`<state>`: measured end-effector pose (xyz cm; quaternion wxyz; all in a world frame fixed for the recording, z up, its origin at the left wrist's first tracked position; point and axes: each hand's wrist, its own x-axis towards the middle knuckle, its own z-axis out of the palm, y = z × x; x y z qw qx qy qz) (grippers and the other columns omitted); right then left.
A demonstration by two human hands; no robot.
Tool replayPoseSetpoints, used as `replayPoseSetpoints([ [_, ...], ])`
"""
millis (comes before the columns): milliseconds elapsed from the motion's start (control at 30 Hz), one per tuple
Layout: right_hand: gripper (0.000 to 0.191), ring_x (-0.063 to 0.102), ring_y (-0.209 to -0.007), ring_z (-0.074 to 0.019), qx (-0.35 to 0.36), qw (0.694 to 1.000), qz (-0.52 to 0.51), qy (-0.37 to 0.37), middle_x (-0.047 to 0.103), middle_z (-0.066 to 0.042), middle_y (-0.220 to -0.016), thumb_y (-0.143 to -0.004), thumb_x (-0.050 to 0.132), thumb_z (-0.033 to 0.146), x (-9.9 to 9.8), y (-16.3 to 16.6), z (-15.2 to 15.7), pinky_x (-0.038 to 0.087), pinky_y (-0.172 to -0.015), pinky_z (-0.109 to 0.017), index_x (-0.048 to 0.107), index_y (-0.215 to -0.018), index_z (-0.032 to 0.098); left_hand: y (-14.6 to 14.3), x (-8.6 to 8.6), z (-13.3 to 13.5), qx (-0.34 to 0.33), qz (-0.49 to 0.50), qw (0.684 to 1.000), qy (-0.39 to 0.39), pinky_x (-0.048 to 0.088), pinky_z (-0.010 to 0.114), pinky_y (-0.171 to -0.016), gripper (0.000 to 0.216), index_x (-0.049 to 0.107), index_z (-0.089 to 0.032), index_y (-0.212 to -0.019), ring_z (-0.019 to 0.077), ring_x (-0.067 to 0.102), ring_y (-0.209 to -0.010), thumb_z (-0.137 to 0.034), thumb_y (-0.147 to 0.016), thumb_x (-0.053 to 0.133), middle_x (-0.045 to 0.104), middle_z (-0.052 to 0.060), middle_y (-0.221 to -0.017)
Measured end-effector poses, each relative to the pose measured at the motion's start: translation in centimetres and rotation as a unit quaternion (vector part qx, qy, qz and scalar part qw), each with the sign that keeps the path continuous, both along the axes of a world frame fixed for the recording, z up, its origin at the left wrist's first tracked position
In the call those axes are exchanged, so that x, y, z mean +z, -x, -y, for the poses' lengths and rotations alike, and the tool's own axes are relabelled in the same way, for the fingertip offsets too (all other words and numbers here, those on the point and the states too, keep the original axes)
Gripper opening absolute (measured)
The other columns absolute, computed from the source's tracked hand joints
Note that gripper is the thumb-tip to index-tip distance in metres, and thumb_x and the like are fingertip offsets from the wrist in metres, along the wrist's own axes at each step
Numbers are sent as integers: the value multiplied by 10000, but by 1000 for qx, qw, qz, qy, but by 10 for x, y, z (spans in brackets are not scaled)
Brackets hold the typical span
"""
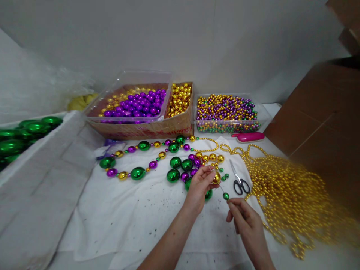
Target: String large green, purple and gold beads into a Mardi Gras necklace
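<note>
Head view: a gold bead (pixel 216 178) is gripped between the thumb and fingers of the left hand (pixel 198 187), and from it a thread (pixel 221 188) is led down to a small green bead (pixel 226 196). Just below that bead, the right hand (pixel 244 217) is closed in a pinch, though what is held in its fingertips cannot be told. Partial progress is suggested: one beaded strand (pixel 137 173) is laid out on the white cloth (pixel 126 213) in what appears to be a closed loop, while only these two beads are clearly seen on the thread. Near the left hand, large green beads (pixel 187 165), purple beads (pixel 185 177) and gold beads (pixel 213 157) are left loose, apparently unstrung. Scissors (pixel 241 183) are laid to the right, beside heaped gold chains (pixel 295 198).
</note>
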<state>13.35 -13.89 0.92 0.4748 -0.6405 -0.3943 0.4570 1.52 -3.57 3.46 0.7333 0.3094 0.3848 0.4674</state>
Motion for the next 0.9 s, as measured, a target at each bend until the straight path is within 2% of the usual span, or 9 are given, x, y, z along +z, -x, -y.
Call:
replayPoseSetpoints([
  [167, 292, 476, -502, -129, 58, 998, -4, -10, 594, 6, -636, -867, 512, 459, -2, -6, -4, 369, -456, -217, 537, -989, 194, 9, 5, 8, -32, -10, 999, -7, 483, 304, -743, 278, 653, -135, -793, 199, 638, -854, -412, -776, 660, 673, 105, -1002],
  [233, 269, 585, -725, -185, 76, 995, 59, -19, 656, -46, -825, -862, 532, 429, 2, -13, -1, 458, -629, -267, 588, -1004, 208, 15, 6, 9, -25, -44, 998, -25, 465, 320, -818, 252, 676, -136, -787, 221, 613, -958, -386, -795, 644, 671, 112, -1036],
  [300, 280, 570, -986, -241, 48, 988, 143, -46, 646, -77, -1058, -862, 542, 401, 9, -16, 0, 446, -824, -333, 625, -1069, 231, 18, 9, 10, -11, -76, 996, -49, 442, 317, -865, 236, 699, -140, -785, 230, 578, -1036, -366, -803, 636, 665, 110, -1063],
  [400, 338, 515, -1109, -263, 21, 973, 206, -103, 601, -80, -1192, -871, 540, 360, 19, -10, -7, 419, -892, -365, 606, -1186, 257, 14, 15, 14, 5, -83, 994, -74, 446, 294, -825, 226, 714, -147, -773, 222, 575, -1007, -358, -798, 638, 667, 102, -1048],
  [467, 342, 554, -1032, -244, 54, 975, 178, -122, 626, -74, -1137, -870, 547, 337, 23, -1, -14, 452, -816, -332, 606, -1198, 259, 12, 19, 15, 8, -54, 996, -76, 458, 286, -766, 228, 716, -153, -798, 202, 593, -916, -365, -800, 632, 674, 97, -1011],
  [567, 252, 588, -712, -178, 95, 990, 56, -82, 650, -38, -767, -882, 529, 363, 19, 8, -22, 452, -616, -262, 684, -1009, 210, 17, 21, 10, 8, -38, 996, -81, 464, 276, -709, 231, 718, -161, -846, 185, 596, -842, -368, -804, 624, 675, 96, -1004],
  [667, 292, 482, -499, -114, 48, 997, -46, -32, 522, 17, -529, -863, 550, 429, 11, 2, -21, 382, -488, -217, 685, -859, 170, 32, 15, -7, -63, -102, 987, -103, 467, 289, -729, 227, 717, -177, -938, 201, 603, -872, -332, -797, 630, 678, 94, -1018],
  [767, 335, 375, -418, -73, -34, 995, -88, -16, 467, 44, -477, -826, 602, 464, 5, -13, -16, 275, -400, -187, 679, -936, 157, 40, 1, -31, -87, -247, 950, -168, 447, 317, -793, 182, 712, -205, -937, 212, 604, -887, -237, -785, 616, 694, 67, -957],
  [900, 365, 299, -400, -56, -78, 988, -133, -1, 374, 75, -419, -805, 638, 460, 4, -25, -13, 205, -397, -180, 665, -990, 147, 21, -20, -49, -107, -445, 840, -291, 398, 366, -845, 133, 679, -219, -703, 236, 587, -839, -134, -751, 588, 663, 50, -805],
])
